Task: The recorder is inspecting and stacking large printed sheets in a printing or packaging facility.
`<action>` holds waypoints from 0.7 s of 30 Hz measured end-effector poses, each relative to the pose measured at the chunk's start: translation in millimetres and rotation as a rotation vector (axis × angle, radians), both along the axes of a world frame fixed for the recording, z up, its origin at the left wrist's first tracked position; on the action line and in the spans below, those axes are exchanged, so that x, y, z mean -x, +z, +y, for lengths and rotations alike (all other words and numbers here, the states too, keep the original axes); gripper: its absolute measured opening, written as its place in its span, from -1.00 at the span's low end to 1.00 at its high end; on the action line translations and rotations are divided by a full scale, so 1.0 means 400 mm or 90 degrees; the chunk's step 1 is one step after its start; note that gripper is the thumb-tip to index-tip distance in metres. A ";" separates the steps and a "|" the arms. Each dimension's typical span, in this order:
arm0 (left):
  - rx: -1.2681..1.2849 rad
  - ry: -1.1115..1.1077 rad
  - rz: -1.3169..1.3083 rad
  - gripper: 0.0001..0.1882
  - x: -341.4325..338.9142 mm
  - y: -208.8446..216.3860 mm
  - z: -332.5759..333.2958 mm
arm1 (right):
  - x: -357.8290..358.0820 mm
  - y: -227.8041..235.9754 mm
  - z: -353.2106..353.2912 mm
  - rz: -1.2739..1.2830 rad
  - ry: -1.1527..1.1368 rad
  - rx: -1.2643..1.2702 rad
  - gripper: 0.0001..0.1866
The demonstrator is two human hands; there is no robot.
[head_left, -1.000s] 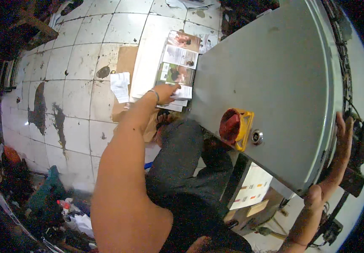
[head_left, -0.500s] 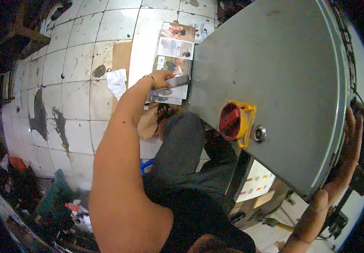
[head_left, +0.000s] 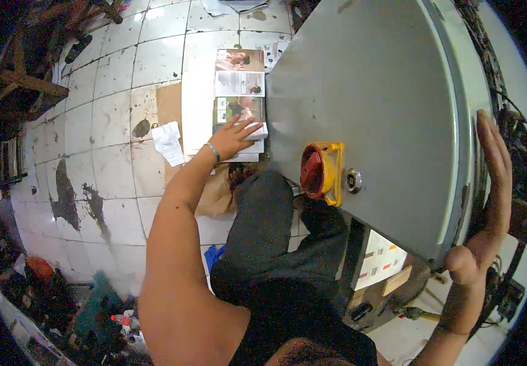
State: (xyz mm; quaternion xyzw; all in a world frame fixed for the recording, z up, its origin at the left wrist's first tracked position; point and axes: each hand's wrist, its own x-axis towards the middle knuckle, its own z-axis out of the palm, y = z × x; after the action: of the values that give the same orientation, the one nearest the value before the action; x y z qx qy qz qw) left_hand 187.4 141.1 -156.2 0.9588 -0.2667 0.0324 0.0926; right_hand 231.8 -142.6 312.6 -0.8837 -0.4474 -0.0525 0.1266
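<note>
Glossy photo-printed packs (head_left: 239, 85) lined up along flat white board's (head_left: 197, 113) right edge; remaining work not visible. Left hand (head_left: 231, 141) spread, ungrasping, over lower packs; right hand (head_left: 500, 189) flat against grey metal cabinet's (head_left: 385, 110) right edge.

A left hand (head_left: 234, 139) splays across a stack of printed sheets (head_left: 239, 84) at eleven o'clock, while the right hand (head_left: 498, 207) lies along the edge of a grey metal panel (head_left: 373, 104) at three o'clock. Near ten o'clock, wrinkled white paper (head_left: 167, 144) overlaps brown cardboard (head_left: 170, 104).
</note>
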 end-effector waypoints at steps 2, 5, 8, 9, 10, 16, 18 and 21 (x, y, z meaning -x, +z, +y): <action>-0.008 -0.029 -0.047 -0.66 -0.005 -0.001 0.001 | -0.002 0.009 0.004 -0.012 -0.006 0.047 0.25; 0.106 0.195 0.050 -0.69 -0.017 0.007 0.002 | -0.015 0.016 0.005 -0.053 0.058 0.064 0.22; 0.022 0.306 0.224 -0.72 -0.031 0.054 0.016 | -0.022 0.018 -0.001 -0.052 0.088 0.046 0.13; 0.044 0.338 0.178 -0.74 -0.036 0.081 0.024 | -0.022 0.016 -0.005 -0.055 0.076 0.037 0.09; 0.078 0.362 0.120 -0.75 -0.040 0.115 0.033 | -0.018 0.016 -0.010 -0.037 0.079 0.017 0.05; 0.050 0.373 -0.125 -0.77 -0.025 0.453 0.137 | -0.005 -0.005 -0.052 -0.070 0.108 -0.109 -0.25; -0.040 0.342 -0.204 -0.78 0.014 0.597 0.157 | -0.010 -0.019 -0.066 -0.092 0.114 -0.128 -0.29; -0.198 0.311 -0.285 -0.78 0.116 0.822 0.160 | -0.013 -0.041 -0.079 -0.100 0.109 -0.176 -0.28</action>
State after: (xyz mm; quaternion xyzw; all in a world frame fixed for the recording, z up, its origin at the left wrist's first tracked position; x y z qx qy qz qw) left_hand 141.0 205.2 172.7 0.9659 -0.0453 0.2220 -0.1253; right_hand 236.9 -174.3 296.1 -0.8099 -0.5179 -0.1717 0.2155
